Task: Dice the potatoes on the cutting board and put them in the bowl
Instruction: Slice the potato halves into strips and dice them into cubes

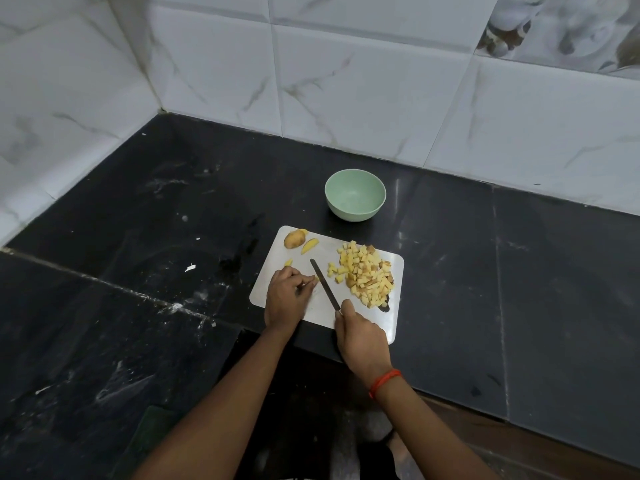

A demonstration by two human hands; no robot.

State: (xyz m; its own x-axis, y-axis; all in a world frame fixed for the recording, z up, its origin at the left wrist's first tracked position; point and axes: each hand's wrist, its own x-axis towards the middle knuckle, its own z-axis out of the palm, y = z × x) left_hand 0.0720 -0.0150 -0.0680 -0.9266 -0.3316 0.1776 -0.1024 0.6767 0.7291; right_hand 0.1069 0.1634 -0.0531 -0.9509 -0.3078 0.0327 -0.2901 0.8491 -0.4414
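Observation:
A white cutting board (393, 327) lies on the dark counter. On its right side sits a heap of diced potato (367, 275). At the board's far left corner lie a potato chunk with skin (294, 239), a wedge (309, 245) and a small slice (288, 262). My left hand (287, 297) pinches a small potato strip (315, 279) against the board. My right hand (362, 337) grips the handle of a knife (323, 284), whose blade lies just right of the strip. A pale green bowl (355, 195) stands empty behind the board.
The black stone counter (519, 271) runs to white marble-look wall tiles (346, 81) at the back and left. Small white scraps (189, 268) lie on the counter left of the board. The counter's front edge passes under my wrists.

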